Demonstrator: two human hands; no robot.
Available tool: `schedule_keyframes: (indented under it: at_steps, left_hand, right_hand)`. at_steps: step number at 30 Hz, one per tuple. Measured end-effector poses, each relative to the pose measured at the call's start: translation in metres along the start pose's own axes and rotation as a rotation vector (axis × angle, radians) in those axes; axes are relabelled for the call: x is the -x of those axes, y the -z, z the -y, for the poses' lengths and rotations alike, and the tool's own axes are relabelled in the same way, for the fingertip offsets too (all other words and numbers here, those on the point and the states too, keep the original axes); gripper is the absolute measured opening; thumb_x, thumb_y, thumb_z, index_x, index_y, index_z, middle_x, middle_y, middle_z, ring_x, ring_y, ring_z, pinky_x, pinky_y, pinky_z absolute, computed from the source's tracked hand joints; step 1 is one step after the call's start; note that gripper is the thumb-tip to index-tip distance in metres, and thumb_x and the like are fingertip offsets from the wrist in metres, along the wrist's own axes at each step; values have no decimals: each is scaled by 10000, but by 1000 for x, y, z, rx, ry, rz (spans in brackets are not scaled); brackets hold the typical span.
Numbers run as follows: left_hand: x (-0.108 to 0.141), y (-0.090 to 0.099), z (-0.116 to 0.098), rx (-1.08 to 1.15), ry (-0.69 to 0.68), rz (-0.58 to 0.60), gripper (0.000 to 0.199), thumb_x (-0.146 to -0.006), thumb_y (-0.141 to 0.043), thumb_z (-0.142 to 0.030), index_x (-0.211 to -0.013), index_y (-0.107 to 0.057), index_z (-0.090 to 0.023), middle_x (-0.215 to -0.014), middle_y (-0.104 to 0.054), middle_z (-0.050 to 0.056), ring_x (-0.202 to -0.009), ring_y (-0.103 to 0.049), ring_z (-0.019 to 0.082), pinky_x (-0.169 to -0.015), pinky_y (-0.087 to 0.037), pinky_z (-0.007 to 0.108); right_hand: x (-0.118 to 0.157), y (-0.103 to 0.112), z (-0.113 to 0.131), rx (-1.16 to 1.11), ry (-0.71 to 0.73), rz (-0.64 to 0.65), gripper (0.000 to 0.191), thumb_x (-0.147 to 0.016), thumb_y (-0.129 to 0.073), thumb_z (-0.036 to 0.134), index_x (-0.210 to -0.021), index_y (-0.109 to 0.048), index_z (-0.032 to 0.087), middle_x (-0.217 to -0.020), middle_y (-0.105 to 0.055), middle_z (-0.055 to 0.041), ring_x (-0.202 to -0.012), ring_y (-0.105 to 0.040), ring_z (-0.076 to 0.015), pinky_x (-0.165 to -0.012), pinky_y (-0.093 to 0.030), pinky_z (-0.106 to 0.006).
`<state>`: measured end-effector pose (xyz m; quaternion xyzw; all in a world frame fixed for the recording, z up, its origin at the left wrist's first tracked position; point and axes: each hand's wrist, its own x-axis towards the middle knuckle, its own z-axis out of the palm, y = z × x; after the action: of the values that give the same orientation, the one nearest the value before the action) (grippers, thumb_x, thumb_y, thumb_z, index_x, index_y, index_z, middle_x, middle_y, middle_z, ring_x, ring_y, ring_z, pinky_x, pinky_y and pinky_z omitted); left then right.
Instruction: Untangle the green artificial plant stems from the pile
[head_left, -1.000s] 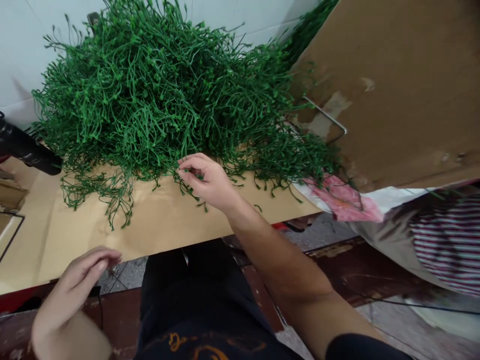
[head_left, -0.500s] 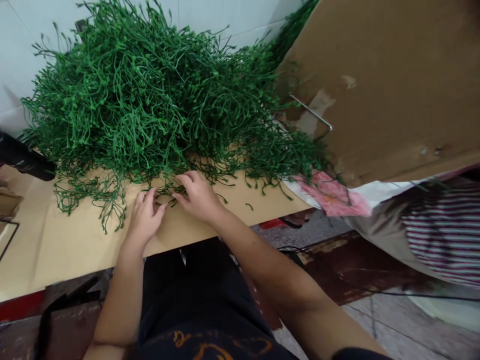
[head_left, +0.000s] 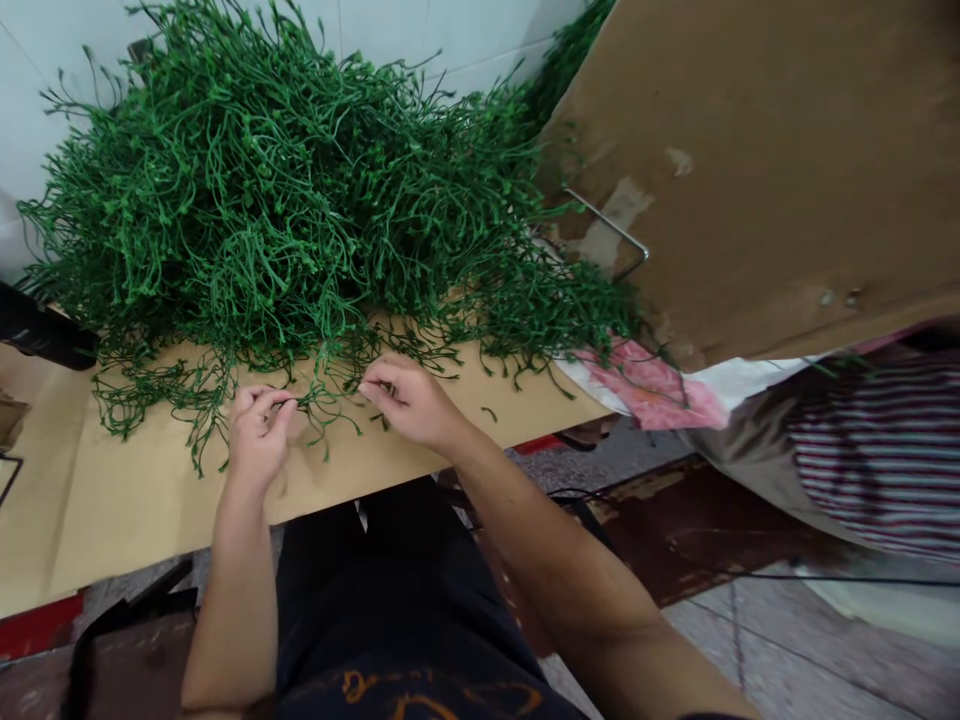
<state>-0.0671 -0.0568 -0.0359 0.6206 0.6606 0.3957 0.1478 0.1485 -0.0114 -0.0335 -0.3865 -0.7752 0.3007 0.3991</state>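
A large heap of green plastic stems (head_left: 247,200) lies on the brown board (head_left: 322,480) against the tiled wall. At its front edge my left hand (head_left: 259,425) pinches the end of a green sprig (head_left: 319,395) between thumb and index finger. The sprig spreads over the board between my hands. My right hand (head_left: 405,400) is closed just right of it, thumb and index finger pressed together around something too small to make out. Loose dark stems lie behind the right fingers.
A large cardboard sheet (head_left: 750,180) with a metal handle (head_left: 607,222) stands at the right. Below it are pink plastic (head_left: 649,385) and striped cloth (head_left: 877,450). A black cylindrical object (head_left: 45,325) is at the left edge. One short stem piece (head_left: 489,413) lies right of my right hand.
My hands have moved apart, the left one leftward and the right one slightly right. Their fingers have closed into pinches, and a sprig now lies spread between them. The view has shifted slightly.
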Motion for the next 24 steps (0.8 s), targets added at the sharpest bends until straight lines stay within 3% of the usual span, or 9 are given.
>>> schedule_keyframes:
  at_steps: [5,8,12,17,19,21,24]
  left_hand:
    - [8,21,-7,228,-14,-85,165,-764,-606,-337,-774,-659,-180,-989,-567,57,-985,-555,174,-860,-460,310]
    - [13,27,-11,453,72,-107,172,-761,-621,-338,-763,-644,-167,-893,-625,39,-842,-602,139,-778,-488,275]
    - [16,26,-13,636,235,-247,197,-719,-667,-337,-797,-622,-162,-724,-649,-3,-671,-620,101,-680,-476,230]
    - [10,34,-14,871,254,-377,183,-717,-662,-306,-732,-527,-182,-713,-626,-28,-665,-618,88,-595,-463,196]
    - [9,38,-17,912,254,-373,176,-727,-645,-292,-717,-507,-184,-736,-638,-18,-695,-629,94,-603,-470,197]
    - [12,39,-21,903,247,-323,160,-736,-628,-287,-705,-513,-181,-766,-656,-1,-719,-640,107,-628,-483,213]
    - [22,28,-33,798,164,-214,138,-772,-593,-290,-702,-556,-177,-802,-657,18,-764,-644,128,-683,-499,247]
  right_hand:
    - [3,0,10,-57,39,-20,184,-862,-433,242,-696,-478,175,-783,-506,-63,-785,-499,-165,-734,-424,-321]
    - [4,-5,15,-145,29,-25,183,-876,-402,264,-721,-453,181,-750,-482,-43,-733,-482,-146,-689,-416,-299]
    - [7,-11,19,-276,-41,68,173,-883,-383,274,-758,-454,179,-710,-495,-19,-669,-482,-119,-636,-412,-267]
    - [12,-14,16,-295,-112,165,178,-873,-403,280,-741,-460,175,-678,-508,-7,-641,-495,-112,-618,-418,-258]
    - [11,-13,15,-240,-110,126,156,-850,-445,291,-748,-473,176,-714,-507,-16,-656,-494,-117,-609,-421,-258]
    - [10,-13,18,-169,-92,8,125,-825,-487,296,-795,-494,175,-797,-525,-47,-736,-515,-141,-659,-441,-282]
    - [8,-15,32,-156,-50,-124,186,-814,-518,325,-909,-516,165,-924,-548,-94,-882,-525,-178,-784,-450,-332]
